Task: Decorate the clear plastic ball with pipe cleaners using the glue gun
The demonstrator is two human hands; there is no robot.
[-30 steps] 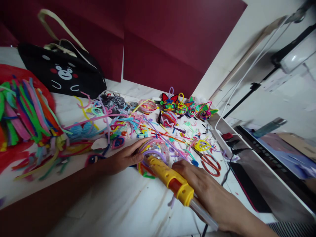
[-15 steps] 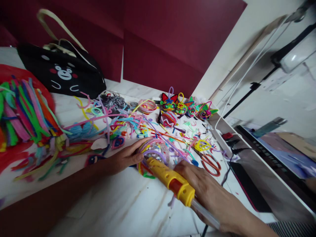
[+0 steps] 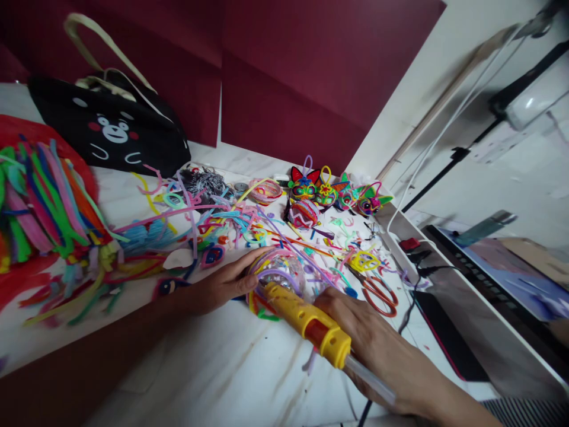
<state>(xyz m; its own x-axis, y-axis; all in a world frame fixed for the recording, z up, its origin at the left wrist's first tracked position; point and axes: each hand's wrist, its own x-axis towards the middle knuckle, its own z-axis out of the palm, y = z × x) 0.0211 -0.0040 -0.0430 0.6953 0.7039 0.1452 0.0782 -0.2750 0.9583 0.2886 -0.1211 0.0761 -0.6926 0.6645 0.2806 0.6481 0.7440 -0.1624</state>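
the left hand [image 3: 229, 283] grips a clear ball [image 3: 287, 274] (pipe cleaners ring it); the right hand [image 3: 360, 332] holds a yellow glue gun [image 3: 306, 320].

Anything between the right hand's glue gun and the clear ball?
Nothing visible. The front end of the yellow glue gun is at the clear ball, steadied by the left hand; nozzle contact can't be made out.

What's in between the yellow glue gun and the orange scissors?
Your right hand does: it is wrapped around the glue gun, with the scissors lying past its knuckles. The head view shows this.
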